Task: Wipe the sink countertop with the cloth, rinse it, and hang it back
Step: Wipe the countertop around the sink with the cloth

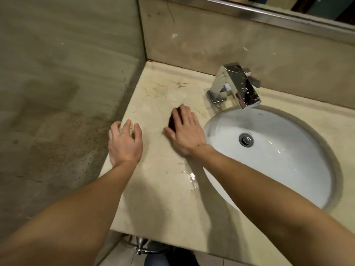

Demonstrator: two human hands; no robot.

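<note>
Two grips low over the worktop (163,189). Your right grip (185,131) presses flat, fingers (187,116) straight, on the dark cloth (172,120), between left edge and basin (278,166); cloth runs along your fingers toward the back edge. Left grip (124,144) loose, empty, nearer the left edge.

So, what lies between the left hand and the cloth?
Between the left hand and the cloth only bare countertop shows, in the head view; the right hand presses the cloth.

The dark cloth (171,120) is lying on the beige marble countertop (163,189) left of the white oval basin (278,166); the angular chrome faucet (234,83) is standing by the back edge.
</note>
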